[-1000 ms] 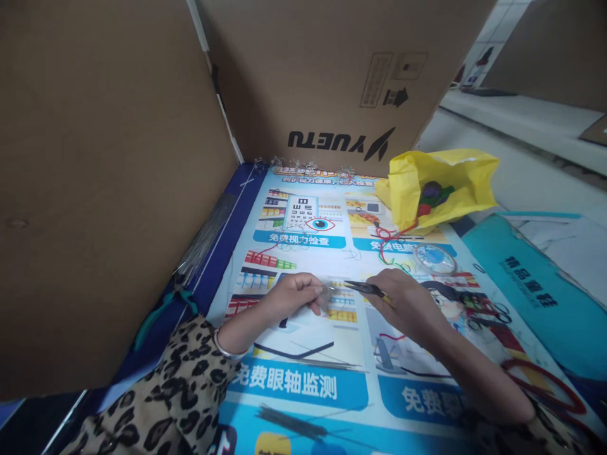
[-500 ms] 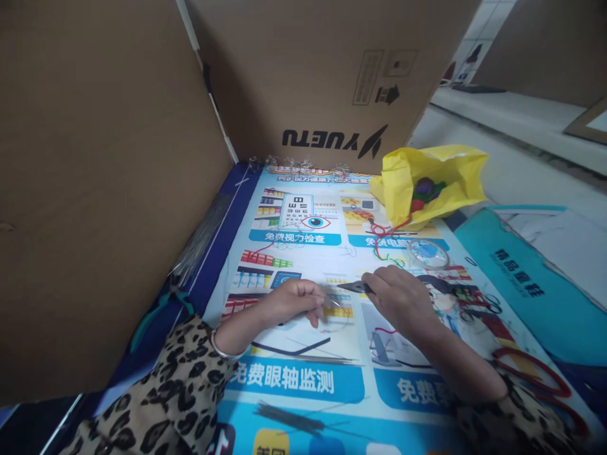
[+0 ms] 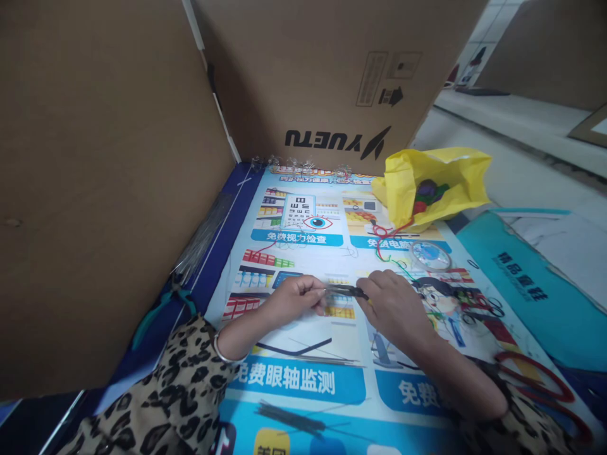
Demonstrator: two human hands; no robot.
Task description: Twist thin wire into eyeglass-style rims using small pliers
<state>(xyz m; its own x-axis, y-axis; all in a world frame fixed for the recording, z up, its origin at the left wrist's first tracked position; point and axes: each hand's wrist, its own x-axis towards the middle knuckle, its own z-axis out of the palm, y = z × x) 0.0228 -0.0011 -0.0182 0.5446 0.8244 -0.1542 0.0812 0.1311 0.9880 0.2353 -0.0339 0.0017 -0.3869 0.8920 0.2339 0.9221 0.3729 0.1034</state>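
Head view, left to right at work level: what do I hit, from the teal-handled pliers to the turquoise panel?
Teal-handled pliers → left hand → dark-nosed pliers → right hand → turquoise panel. Yellow bag and tape roll left out: they overlap the right hand's span.

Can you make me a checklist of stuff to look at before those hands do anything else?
1. Right hand gripping the dark metal pliers with pointed tips: ok.
2. Left fingertips well away from those tips: not ok, they're right beside them.
3. Something caught between the tips: cannot tell, too blurred.
4. Spare teal-handled pliers out of the hands' way: ok, lying off by the left sleeve.
5. Open yellow bag away from the hands: ok, it's beyond the right hand.
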